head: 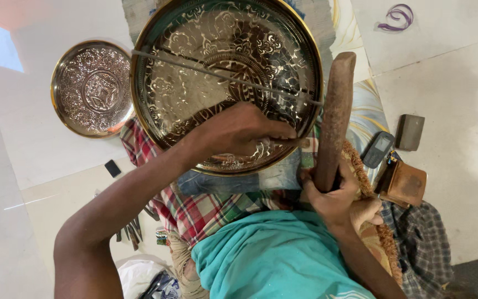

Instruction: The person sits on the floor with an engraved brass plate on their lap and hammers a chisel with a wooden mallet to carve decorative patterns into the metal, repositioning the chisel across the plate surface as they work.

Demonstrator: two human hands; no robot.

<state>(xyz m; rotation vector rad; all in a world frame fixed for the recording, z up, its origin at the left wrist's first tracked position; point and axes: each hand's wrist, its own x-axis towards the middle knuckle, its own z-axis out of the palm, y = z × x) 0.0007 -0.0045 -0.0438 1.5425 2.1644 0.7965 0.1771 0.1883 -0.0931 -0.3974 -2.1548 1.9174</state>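
Left hand (239, 130) pinches a thin metal punch (291, 142) against the large round engraved brass tray (195, 72) on the lap; right hand (333, 196) clasps a brown wooden mallet (336, 116), raised; most of the tray's surface already appears patterned

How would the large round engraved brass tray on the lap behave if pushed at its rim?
The large round engraved brass tray looks like rigid sheet metal, so probably stiff, not floppy. Its polished surface may be slippery. Resting tilted on the checked cloth, it could slide or tip without the left hand steadying it.
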